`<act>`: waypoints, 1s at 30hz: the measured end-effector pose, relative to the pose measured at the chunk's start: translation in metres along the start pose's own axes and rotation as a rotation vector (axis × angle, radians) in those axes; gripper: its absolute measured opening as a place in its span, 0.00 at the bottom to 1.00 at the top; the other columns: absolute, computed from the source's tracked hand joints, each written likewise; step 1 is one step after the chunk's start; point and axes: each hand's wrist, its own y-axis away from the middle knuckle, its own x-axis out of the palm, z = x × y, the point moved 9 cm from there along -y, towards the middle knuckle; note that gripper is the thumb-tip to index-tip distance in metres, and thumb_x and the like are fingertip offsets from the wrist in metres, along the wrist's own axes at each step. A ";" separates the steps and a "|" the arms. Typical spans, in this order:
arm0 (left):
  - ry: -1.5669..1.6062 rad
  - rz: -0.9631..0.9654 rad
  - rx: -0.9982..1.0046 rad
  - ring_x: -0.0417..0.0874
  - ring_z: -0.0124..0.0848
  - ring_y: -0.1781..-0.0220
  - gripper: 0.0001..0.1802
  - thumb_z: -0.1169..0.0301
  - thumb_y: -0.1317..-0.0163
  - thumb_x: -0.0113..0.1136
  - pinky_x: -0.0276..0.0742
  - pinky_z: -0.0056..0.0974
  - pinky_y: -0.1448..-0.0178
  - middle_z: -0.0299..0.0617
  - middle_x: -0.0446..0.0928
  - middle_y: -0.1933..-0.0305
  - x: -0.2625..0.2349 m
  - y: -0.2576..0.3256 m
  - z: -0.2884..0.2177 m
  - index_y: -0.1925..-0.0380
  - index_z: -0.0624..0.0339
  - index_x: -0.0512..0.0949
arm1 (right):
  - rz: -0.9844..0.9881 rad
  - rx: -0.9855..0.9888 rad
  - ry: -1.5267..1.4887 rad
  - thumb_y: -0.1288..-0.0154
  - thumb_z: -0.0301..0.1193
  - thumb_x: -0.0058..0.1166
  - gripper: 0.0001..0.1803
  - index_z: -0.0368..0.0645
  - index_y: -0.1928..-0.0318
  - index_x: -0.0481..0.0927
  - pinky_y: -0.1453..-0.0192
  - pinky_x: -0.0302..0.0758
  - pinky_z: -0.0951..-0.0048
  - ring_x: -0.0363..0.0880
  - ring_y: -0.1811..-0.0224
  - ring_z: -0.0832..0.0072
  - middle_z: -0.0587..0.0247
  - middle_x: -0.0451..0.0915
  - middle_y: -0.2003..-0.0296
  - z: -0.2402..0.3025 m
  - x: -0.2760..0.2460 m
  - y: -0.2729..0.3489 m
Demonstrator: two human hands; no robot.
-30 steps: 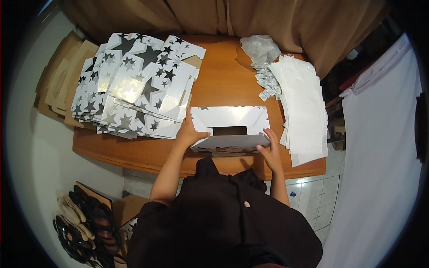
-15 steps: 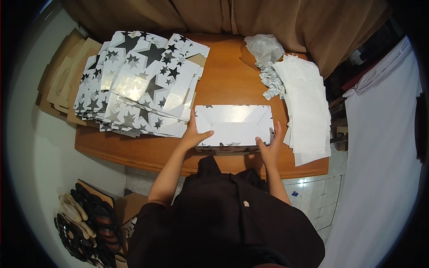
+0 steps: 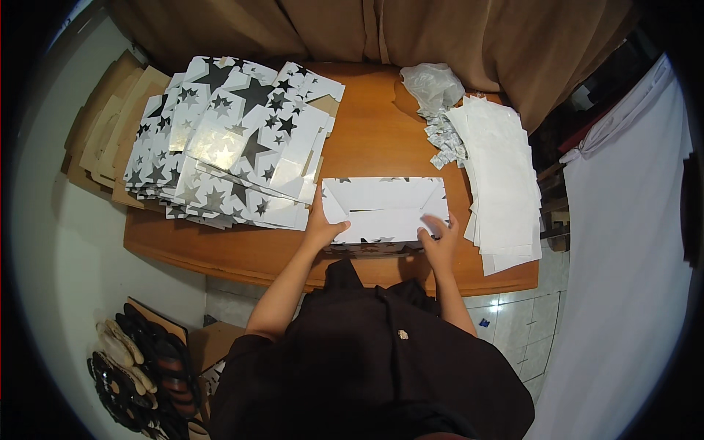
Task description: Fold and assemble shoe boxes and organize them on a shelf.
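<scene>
Flat starry cards (image 3: pixel 253 147) left | thin white sheets (image 3: pixel 502 176) right | brown wooden table (image 3: pixel 367 132) | our left hand (image 3: pixel 320 226), right hand (image 3: pixel 441 248) grip white box (image 3: pixel 385 227)

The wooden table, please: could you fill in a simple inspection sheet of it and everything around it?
Surface: brown wooden table, curved near edge.
Things in work: white box with printed stars, a thin dark slit showing inside; pile of star-printed sheets at left; stack of white sheets at right.
Clutter: crumpled plastic bag and small packets beside the white stack; small blue item on the floor.
Hands: left hand grips the box's left end; right hand is at its near right corner, grip unclear.
Cables: nothing seen.
Surroundings: brown curtain, white cloth, footwear, tiled floor.
</scene>
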 end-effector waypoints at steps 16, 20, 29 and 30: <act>0.412 -0.061 -0.268 0.58 0.38 0.30 0.45 0.38 0.35 0.30 0.47 0.37 0.28 0.53 0.55 0.30 -0.022 0.014 0.066 0.33 0.67 0.50 | 0.073 -0.384 0.106 0.48 0.36 0.61 0.23 0.51 0.49 0.77 0.36 0.54 0.47 0.65 0.40 0.55 0.51 0.71 0.48 0.084 -0.007 0.011; 0.412 0.049 -0.261 0.58 0.39 0.30 0.48 0.34 0.37 0.20 0.46 0.38 0.28 0.53 0.58 0.31 -0.020 0.017 0.048 0.33 0.66 0.53 | 0.444 -0.661 0.142 0.52 0.34 0.64 0.26 0.52 0.48 0.76 0.38 0.59 0.46 0.64 0.38 0.60 0.55 0.71 0.47 0.129 0.055 0.030; 0.738 0.149 -0.039 0.65 0.44 0.34 0.58 0.24 0.50 0.06 0.48 0.45 0.29 0.55 0.63 0.35 -0.028 0.025 -0.055 0.32 0.57 0.52 | 0.475 -0.848 0.484 0.59 0.33 0.69 0.35 0.56 0.45 0.71 0.39 0.58 0.39 0.60 0.35 0.55 0.51 0.63 0.39 0.178 0.111 0.032; 0.740 0.146 -0.035 0.65 0.44 0.34 0.58 0.24 0.50 0.06 0.48 0.45 0.29 0.55 0.63 0.35 -0.032 0.023 -0.060 0.32 0.57 0.52 | 0.439 -0.884 0.539 0.59 0.33 0.69 0.34 0.55 0.47 0.72 0.39 0.58 0.38 0.60 0.35 0.54 0.51 0.63 0.39 0.181 0.107 0.026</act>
